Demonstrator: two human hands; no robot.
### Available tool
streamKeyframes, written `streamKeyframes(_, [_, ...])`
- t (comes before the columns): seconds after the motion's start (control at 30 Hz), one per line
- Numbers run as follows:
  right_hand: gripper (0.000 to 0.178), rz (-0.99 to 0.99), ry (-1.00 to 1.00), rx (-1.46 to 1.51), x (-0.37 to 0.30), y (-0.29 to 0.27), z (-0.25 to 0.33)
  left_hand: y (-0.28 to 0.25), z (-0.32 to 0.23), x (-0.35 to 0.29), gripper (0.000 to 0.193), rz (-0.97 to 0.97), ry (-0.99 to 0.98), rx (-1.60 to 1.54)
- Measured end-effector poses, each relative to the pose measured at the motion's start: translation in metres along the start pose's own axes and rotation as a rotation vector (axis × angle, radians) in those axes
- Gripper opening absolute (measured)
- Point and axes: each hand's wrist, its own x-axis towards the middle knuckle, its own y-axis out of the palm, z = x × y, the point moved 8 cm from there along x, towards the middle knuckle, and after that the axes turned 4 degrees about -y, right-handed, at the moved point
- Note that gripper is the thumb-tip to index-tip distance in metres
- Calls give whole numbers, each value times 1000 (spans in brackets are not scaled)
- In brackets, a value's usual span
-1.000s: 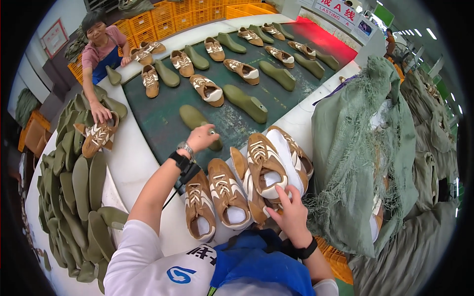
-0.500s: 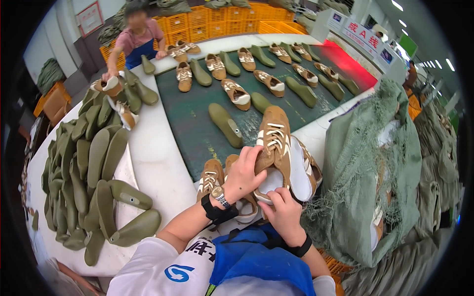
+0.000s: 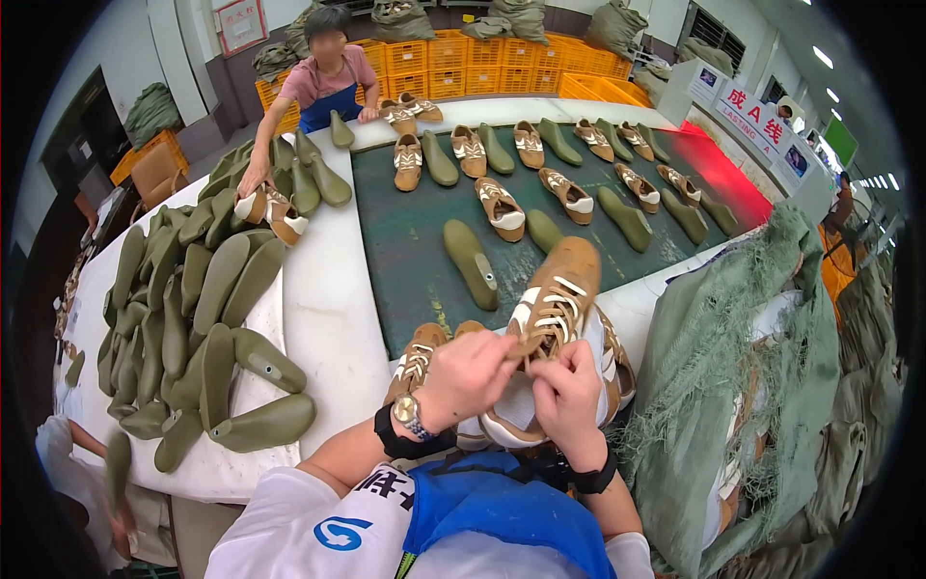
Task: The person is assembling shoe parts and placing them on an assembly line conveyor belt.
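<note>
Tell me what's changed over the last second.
The left hand left the olive-green foot-shaped last and came back toward the body, gripping the brown-and-white laced sneaker near its opening. The right hand shifted from its heel to the opening. The last still lies on the dark green flat surface; the frayed grey-green sack remains at right.

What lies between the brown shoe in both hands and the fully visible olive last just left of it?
Only bare dark green surface shows between the shoe and the last in the head view.
</note>
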Motion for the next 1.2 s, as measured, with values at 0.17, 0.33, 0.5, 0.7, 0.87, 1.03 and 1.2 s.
streamKeyframes(0.17, [17, 34, 9, 42, -3, -2, -9, -3, 19, 14, 15, -55, -98, -104])
streamKeyframes(0.33, [26, -16, 53, 0, 12, 3, -25, -5, 21, 16, 38, -54, -52, 7])
streamKeyframes(0.5, [19, -191, 295, 184, 7, 8, -53, 0, 31, 4, 32, 83, -100, 95])
streamKeyframes(0.7, [34, 81, 225, 211, 17, 32, -47, -11, 151, 1, 33, 16, -457, 169])
streamKeyframes(0.87, [30, 183, 247, 73, 0, 17, -59, -6, 322, -27, 32, -15, -626, 359])
streamKeyframes(1.03, [21, 186, 271, -72, -20, 8, -71, 64, 431, -21, 39, 31, -719, 353])
streamKeyframes(1.2, [18, 220, 316, -93, -15, 15, -71, 136, 453, -32, 70, 109, -820, 260])
